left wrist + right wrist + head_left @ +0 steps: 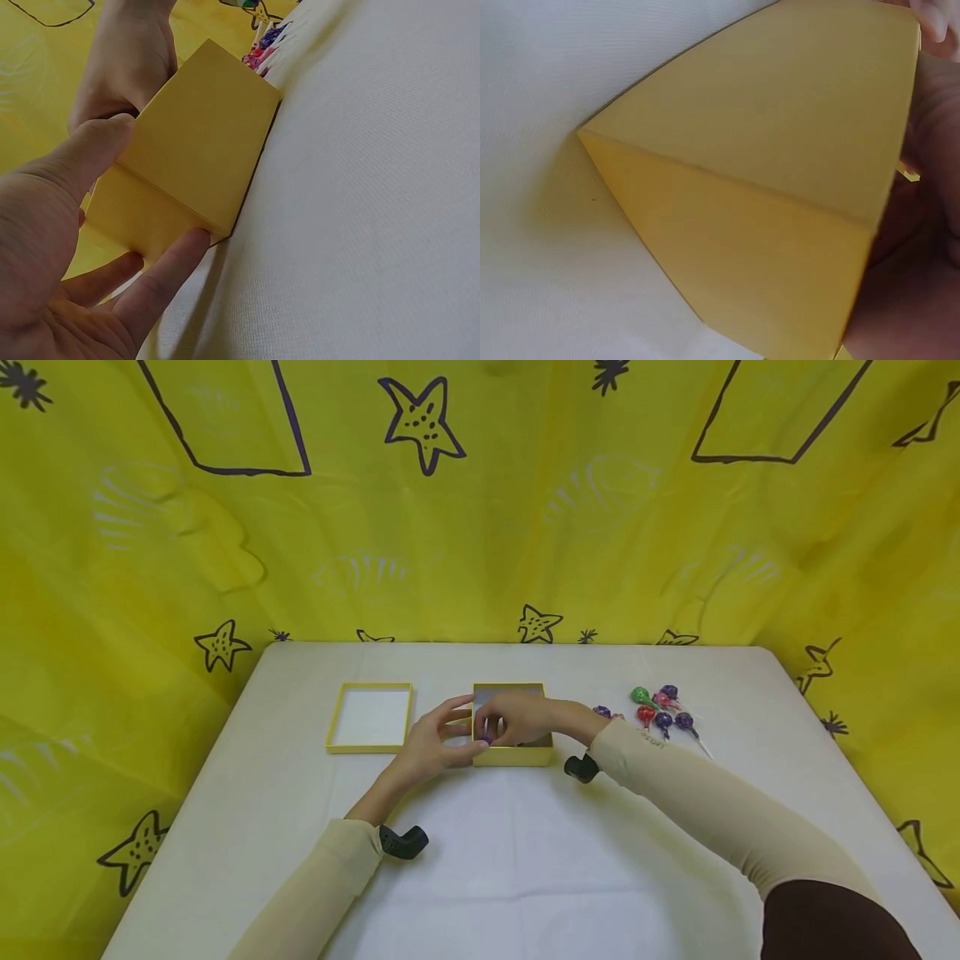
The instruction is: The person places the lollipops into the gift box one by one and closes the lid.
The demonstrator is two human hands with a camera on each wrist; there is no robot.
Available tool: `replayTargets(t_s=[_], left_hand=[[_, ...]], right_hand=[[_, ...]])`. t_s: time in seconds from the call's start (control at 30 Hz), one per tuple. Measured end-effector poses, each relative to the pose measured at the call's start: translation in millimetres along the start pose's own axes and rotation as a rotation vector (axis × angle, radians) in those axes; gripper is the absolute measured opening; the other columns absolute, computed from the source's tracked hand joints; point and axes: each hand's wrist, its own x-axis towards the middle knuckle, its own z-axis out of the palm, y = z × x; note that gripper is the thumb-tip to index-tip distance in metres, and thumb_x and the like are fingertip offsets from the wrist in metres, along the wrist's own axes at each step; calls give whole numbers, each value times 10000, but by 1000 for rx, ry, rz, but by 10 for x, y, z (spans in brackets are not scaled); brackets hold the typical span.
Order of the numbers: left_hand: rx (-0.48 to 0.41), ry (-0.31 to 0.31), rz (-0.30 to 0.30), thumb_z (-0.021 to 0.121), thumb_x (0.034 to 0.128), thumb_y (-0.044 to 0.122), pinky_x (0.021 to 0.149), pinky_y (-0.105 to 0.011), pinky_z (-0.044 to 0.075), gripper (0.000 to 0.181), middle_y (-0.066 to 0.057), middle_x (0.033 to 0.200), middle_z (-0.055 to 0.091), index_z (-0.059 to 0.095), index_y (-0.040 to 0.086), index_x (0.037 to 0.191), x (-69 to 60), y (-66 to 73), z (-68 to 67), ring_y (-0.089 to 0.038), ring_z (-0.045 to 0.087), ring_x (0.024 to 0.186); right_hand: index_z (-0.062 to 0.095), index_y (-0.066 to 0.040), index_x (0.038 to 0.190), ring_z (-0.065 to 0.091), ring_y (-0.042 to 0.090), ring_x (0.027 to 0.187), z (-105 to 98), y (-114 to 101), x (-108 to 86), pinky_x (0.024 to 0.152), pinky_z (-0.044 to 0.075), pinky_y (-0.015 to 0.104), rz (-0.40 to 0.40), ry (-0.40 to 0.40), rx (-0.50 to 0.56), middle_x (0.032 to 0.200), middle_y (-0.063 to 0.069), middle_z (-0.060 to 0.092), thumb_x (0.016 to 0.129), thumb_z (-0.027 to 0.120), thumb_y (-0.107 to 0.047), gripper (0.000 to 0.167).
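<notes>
An open-topped yellow box (pixel 513 757) stands mid-table. My left hand (pixel 431 743) steadies its left side. In the left wrist view that hand's thumb lies at the top edge, and its spread fingers (pixel 169 281) touch the box wall (pixel 202 127). My right hand (pixel 517 714) reaches down into the box, thumb and forefinger curled together. A small purple lollipop (pixel 486 740) shows at their tips, mostly hidden. The right wrist view has the box's outer walls (pixel 742 150) covering the fingertips of the right hand (pixel 934 172).
Left of the box lies a shallow lid (pixel 369 749) with a yellow rim and white inside. Several wrapped lollipops, among them a green one (pixel 640 695), a red one (pixel 646 714) and a purple one (pixel 684 721), lie to the right. A yellow curtain (pixel 480 543) hangs behind the white-covered table (pixel 517 860).
</notes>
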Motion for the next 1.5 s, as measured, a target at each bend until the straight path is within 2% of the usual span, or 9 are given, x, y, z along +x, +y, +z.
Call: replayTargets(t_s=[0.23,0.53,0.7,0.9,1.0,1.1,1.23,1.5], left_hand=[[23,2,22,843,868,142,867,-377,603,775,-185,1461,552,463,183,1542,1,19,2,-338,627,1243],[28,-2,43,838,872,137,887,-403,597,781,-209,1463,545,450,162,1549,-6,48,-6,-379,624,1235],[18,-3,33,843,870,149,883,-387,598,781,-192,1459,553,456,173,1547,-1,47,-4,-353,623,1247],[12,-5,20,846,862,149,892,-401,594,780,-194,1456,554,464,181,1541,0,36,1,-356,619,1251],[9,2,11,854,855,150,918,-420,584,783,-187,1454,557,472,200,1536,-6,27,5,-354,620,1248],[9,15,0,864,849,162,931,-430,579,786,-176,1446,567,479,212,1533,-8,23,17,-338,631,1232],[3,26,-13,868,847,172,932,-427,580,790,-175,1433,576,479,202,1533,-8,32,25,-326,644,1208],[6,23,-30,869,849,195,969,-448,562,805,-171,1461,554,463,205,1545,-18,36,18,-332,623,1239]], right_hand=[[728,-115,1019,604,86,805,9,-18,7,757,537,230,12,-7,-22,880,-54,669,947,724,-50,98],[718,-100,1005,595,95,785,-5,-52,-8,734,526,225,-13,-5,-20,856,-37,655,944,719,-31,91],[720,-104,1030,622,104,834,-17,-63,-20,774,544,237,10,-8,-18,901,-30,677,949,724,-52,97],[698,-58,1133,660,130,905,-65,-61,-69,804,570,254,36,-20,26,1006,21,704,956,724,-61,179],[673,-45,1171,684,148,888,-116,-72,-138,778,578,263,62,-25,38,1014,35,711,954,726,-70,225],[665,-61,1184,689,154,855,-194,-108,-230,772,575,274,86,-12,-12,981,13,718,945,742,-91,253],[682,-86,1173,665,157,827,-346,-187,-374,789,569,294,74,47,-92,941,-10,717,919,783,-111,275],[692,-99,1192,670,189,882,-605,-224,-728,781,590,311,86,158,-101,977,3,723,931,776,-136,276]])
